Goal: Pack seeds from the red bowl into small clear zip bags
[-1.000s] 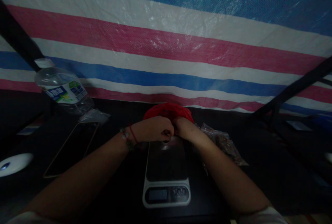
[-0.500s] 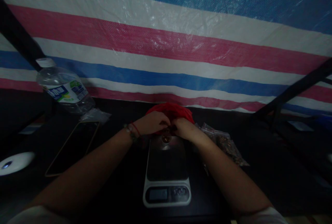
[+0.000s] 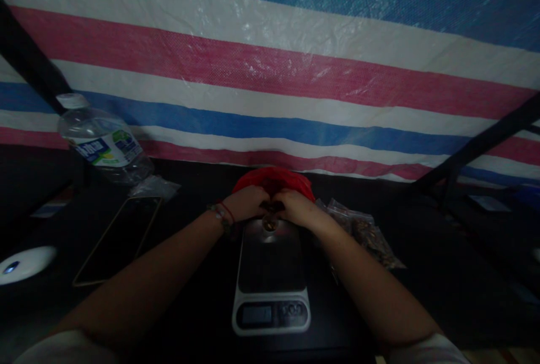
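Note:
My left hand [image 3: 250,202] and my right hand [image 3: 294,206] meet at the front of a red plastic bag [image 3: 272,175]. Their fingers are curled inward over its dark opening, and what they pinch, if anything, is too dark to make out. Just below the fingers, a small clear cup [image 3: 270,224] with brown bits inside stands at the far end of a kitchen scale [image 3: 272,268]. The scale has a dark top, a white body and a small display.
Zip bags of dried brown pieces [image 3: 371,237] lie to the right. On the left are a phone [image 3: 120,240], a white oval device [image 3: 27,264], a crumpled clear bag [image 3: 155,187] and a large plastic bottle [image 3: 107,142]. A striped tarp [image 3: 270,82] hangs behind the table.
My left hand has shifted slightly down and left. My right hand has moved a little left, its fingers curling closer to the left ones. The scale and cup have stayed in place.

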Motion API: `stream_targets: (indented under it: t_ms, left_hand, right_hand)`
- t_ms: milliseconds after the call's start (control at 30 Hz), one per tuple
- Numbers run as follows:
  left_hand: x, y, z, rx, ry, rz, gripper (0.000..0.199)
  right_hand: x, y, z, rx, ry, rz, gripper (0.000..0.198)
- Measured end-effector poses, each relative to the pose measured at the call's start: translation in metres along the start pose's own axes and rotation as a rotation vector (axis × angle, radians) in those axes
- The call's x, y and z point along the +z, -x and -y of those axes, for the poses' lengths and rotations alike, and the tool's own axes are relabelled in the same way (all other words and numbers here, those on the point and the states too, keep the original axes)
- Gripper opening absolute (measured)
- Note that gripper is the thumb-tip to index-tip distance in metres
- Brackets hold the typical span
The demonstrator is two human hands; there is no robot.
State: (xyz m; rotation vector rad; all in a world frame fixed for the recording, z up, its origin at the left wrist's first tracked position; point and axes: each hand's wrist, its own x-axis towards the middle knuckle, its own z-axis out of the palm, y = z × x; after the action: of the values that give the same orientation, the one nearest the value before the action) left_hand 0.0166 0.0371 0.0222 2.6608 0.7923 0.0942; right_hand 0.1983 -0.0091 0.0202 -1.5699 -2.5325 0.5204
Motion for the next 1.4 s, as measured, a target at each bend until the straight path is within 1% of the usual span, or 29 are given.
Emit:
stream_targets:
  t_ms: [67, 167, 400, 600, 833, 1033, 1133, 1233, 1267, 1333, 1400]
  left_hand:
    - [0.003, -0.002, 0.0, -0.024, -0.025, -0.014, 0.017]
    - [0.004, -0.003, -0.001, -0.014, -0.034, -0.024, 0.018]
    - [0.001, -0.001, -0.005, -0.014, -0.052, -0.01, 0.023]
    - [0.006, -0.003, -0.005, -0.019, -0.104, -0.017, 0.02]
    - [0.009, -0.006, -0.002, -0.005, -0.084, -0.041, 0.021]
    - [0.009, -0.006, 0.0, 0.007, -0.071, -0.053, 0.017]
    - [-0.002, -0.002, -0.002, 0.027, -0.041, -0.091, 0.017]
    - [-0.024, 0.006, -0.009, 0.072, 0.011, -0.143, 0.02]
    - [-0.031, 0.009, -0.013, 0.096, 0.036, -0.133, 0.021]
    - [-0.044, 0.015, -0.023, 0.177, 0.099, -0.064, 0.02]
    - [-0.051, 0.019, -0.031, 0.259, 0.147, -0.012, 0.02]
  right_hand:
    - [0.001, -0.001, 0.001, 0.006, -0.003, -0.001, 0.02]
    - [0.002, -0.002, 0.002, 0.02, -0.004, -0.01, 0.015]
    - [0.0, -0.001, 0.006, 0.028, -0.016, 0.006, 0.018]
    - [0.005, -0.003, 0.002, -0.007, 0.034, -0.028, 0.017]
    - [0.004, -0.004, 0.001, 0.006, 0.094, -0.016, 0.018]
    - [0.001, -0.005, 0.004, 0.025, 0.143, 0.02, 0.02]
    - [0.0, -0.005, 0.003, 0.006, 0.124, -0.006, 0.021]
    - [-0.004, -0.003, 0.002, -0.009, 0.072, -0.059, 0.022]
    - [-0.006, -0.002, 0.002, -0.004, 0.053, -0.071, 0.022]
    - [-0.009, 0.0, 0.004, 0.006, 0.008, -0.079, 0.021]
    - [-0.012, 0.001, 0.005, 0.007, -0.039, -0.072, 0.019]
